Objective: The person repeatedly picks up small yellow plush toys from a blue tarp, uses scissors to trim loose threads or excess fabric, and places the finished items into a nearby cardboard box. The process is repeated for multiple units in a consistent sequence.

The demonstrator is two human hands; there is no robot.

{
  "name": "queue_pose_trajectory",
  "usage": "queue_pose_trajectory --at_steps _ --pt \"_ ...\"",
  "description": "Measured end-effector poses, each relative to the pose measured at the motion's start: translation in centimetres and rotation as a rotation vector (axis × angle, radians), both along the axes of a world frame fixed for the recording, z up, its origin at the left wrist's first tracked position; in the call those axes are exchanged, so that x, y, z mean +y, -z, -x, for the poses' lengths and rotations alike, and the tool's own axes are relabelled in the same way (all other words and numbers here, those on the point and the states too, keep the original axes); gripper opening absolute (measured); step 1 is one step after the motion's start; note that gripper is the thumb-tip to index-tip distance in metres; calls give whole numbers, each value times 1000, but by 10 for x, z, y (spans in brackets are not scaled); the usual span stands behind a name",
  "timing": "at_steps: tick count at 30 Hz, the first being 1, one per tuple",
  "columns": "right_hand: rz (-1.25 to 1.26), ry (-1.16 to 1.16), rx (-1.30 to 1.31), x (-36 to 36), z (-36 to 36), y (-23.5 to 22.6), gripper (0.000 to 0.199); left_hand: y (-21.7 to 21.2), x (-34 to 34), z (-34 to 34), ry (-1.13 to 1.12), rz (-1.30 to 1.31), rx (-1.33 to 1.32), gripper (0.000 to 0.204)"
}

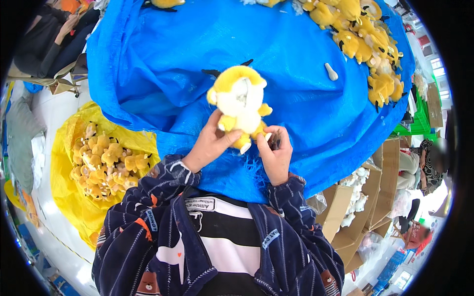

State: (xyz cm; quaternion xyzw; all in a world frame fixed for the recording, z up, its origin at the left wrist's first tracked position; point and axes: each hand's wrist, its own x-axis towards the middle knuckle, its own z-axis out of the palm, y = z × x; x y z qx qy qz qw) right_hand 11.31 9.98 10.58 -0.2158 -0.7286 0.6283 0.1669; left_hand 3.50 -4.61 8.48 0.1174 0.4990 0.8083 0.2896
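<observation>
A yellow and white plush toy (240, 104) with dark horn-like strips on its head is held up in front of me, over a blue sheet (197, 44). An opening in its white face area shows pale stuffing inside. My left hand (210, 145) grips the toy's lower body from the left, thumb across its front. At the toy's lower right, my right hand (275, 155) pinches one of its feet between thumb and fingers. Something small and dark shows between those fingers; I cannot make out what it is.
Many similar plush toys (363, 42) are heaped on the sheet's far right, near a small white piece (331, 72). At left, a yellow sack (66, 163) holds more toys. Cardboard boxes (333, 207) with white stuffing stand at right. Another person (42, 49) sits at far left.
</observation>
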Motion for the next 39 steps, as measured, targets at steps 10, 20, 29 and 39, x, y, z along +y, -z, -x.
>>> queue_pose_trajectory --at_steps 10,20,29,39 --pt "3 -67 28 -1 -2 1 15 -3 -16 16 -150 237 329 16" --pt "185 -98 -42 9 -5 0 13 -8 -21 16 16 -2 -106 35" --pt "-702 -117 33 22 1 -36 45 -10 -18 13 -21 251 146 32" --pt "-773 -494 140 11 16 -22 28 -7 -17 9 27 253 154 31"
